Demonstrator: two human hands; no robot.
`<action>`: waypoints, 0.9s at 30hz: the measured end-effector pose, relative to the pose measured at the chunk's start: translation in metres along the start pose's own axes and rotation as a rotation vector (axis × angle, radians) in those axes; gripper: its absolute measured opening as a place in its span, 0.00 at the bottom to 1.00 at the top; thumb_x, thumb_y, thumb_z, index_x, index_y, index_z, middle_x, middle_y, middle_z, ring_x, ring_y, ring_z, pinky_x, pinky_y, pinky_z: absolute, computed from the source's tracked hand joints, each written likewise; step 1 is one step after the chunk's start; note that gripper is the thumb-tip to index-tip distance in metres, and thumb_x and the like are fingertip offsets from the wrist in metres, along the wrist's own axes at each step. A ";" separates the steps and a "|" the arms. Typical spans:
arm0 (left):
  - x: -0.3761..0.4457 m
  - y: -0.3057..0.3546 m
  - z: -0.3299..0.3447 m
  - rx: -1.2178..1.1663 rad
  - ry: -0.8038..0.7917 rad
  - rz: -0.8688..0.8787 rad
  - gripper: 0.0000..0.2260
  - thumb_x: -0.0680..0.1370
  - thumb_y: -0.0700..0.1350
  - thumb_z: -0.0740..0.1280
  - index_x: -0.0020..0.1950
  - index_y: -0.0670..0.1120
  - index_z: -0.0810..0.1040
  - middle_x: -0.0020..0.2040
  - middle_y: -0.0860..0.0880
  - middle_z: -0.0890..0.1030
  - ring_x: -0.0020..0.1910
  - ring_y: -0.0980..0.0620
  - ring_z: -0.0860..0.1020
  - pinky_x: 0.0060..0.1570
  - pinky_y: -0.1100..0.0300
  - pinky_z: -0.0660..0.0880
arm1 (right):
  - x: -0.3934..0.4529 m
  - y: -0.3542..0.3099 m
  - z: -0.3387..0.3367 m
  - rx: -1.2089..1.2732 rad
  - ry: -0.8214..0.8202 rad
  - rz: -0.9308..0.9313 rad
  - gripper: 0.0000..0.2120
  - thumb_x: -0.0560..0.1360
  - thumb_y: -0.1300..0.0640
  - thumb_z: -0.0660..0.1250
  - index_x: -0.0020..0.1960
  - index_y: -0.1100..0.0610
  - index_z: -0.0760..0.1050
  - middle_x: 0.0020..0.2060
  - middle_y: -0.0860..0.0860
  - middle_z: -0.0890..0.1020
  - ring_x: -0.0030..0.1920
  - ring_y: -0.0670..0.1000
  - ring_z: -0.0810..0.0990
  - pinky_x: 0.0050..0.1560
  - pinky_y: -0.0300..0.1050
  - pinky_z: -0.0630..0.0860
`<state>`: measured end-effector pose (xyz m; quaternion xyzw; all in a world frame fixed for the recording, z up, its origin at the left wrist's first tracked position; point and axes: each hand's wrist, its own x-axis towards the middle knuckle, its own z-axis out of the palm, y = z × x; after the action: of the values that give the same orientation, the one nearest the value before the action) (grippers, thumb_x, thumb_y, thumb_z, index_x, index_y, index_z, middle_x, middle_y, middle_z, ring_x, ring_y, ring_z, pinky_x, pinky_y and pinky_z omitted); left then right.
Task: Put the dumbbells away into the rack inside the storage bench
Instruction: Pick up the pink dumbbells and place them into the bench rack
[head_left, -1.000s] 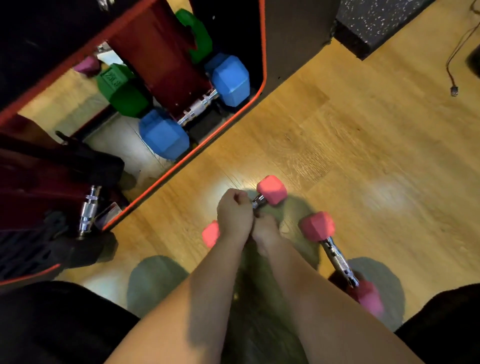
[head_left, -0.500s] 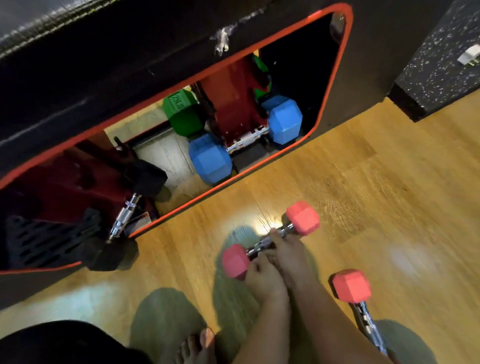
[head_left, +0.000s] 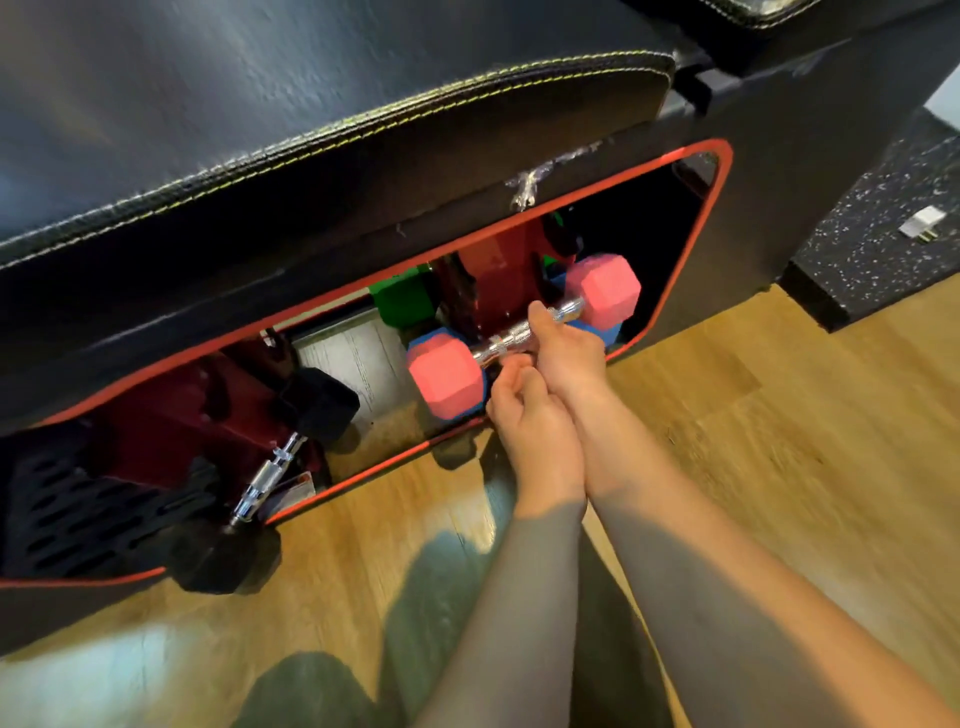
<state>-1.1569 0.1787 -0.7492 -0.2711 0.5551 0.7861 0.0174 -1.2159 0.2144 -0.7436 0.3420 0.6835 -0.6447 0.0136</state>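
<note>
Head view: two forearms reaching up from lower frame; left hand (head_left: 537, 415) and right hand (head_left: 569, 351) both wrapping chrome handle of pink dumbbell (head_left: 522, 335), fingers curled tight, at frame centre. Dumbbell hovering at bench opening (head_left: 691, 270), in front of blue dumbbell; red rack (head_left: 501, 280) standing behind. Advice: keeping bar level, easing inward, clearing red rim.

arms: both bare forearms rise from lower right of frame toward centre, side by side, touching near the wrists | left hand (head_left: 537, 421): fingers curled, clasped | right hand (head_left: 569, 348): fist closed around a bar, just above-right of left
</note>
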 end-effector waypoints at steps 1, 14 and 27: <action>0.003 0.002 0.001 -0.017 -0.020 -0.028 0.10 0.81 0.35 0.55 0.56 0.28 0.71 0.53 0.30 0.73 0.51 0.36 0.74 0.58 0.44 0.69 | 0.005 -0.002 0.003 0.000 0.009 0.027 0.23 0.77 0.45 0.65 0.33 0.62 0.75 0.31 0.54 0.78 0.37 0.51 0.75 0.36 0.41 0.67; 0.031 -0.002 -0.001 -0.339 -0.149 -0.105 0.18 0.83 0.37 0.56 0.74 0.40 0.67 0.70 0.43 0.74 0.67 0.50 0.75 0.63 0.60 0.72 | 0.025 -0.011 0.025 0.378 -0.091 0.246 0.08 0.77 0.66 0.64 0.55 0.66 0.75 0.46 0.64 0.83 0.38 0.57 0.83 0.36 0.47 0.82; 0.033 -0.005 -0.007 -0.368 -0.178 -0.083 0.16 0.83 0.37 0.55 0.70 0.42 0.71 0.68 0.45 0.76 0.66 0.53 0.76 0.62 0.61 0.73 | 0.032 0.004 0.023 0.362 -0.148 0.085 0.11 0.79 0.64 0.61 0.38 0.57 0.74 0.44 0.64 0.84 0.45 0.57 0.84 0.50 0.54 0.80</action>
<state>-1.1808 0.1649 -0.7697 -0.2218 0.3869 0.8937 0.0488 -1.2482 0.2079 -0.7656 0.3191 0.5384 -0.7794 0.0294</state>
